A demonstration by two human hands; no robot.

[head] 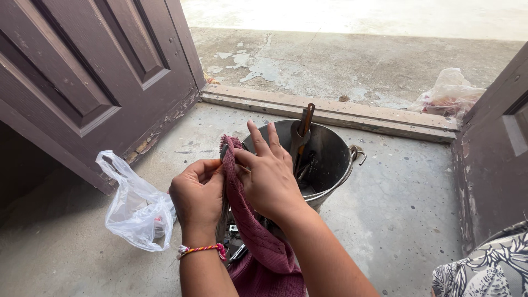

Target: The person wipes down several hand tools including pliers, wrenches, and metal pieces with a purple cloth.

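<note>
A clear plastic bag lies crumpled on the concrete floor at the left, beside the dark door. The left hand pinches the maroon knitted cloth, whose long axis runs from bottom up toward the metal bucket. The right hand grips the cloth near its top with two fingers stretched out; a pale crumpled bag lies far right by the threshold.

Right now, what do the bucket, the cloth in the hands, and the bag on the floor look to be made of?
Bucket: metal, probably steel; dull grey sheen, wire handle.
Cloth: knitted fabric, maroon; visible ribbed stitches.
Bag: thin clear plastic; crinkled, see-through.
</note>
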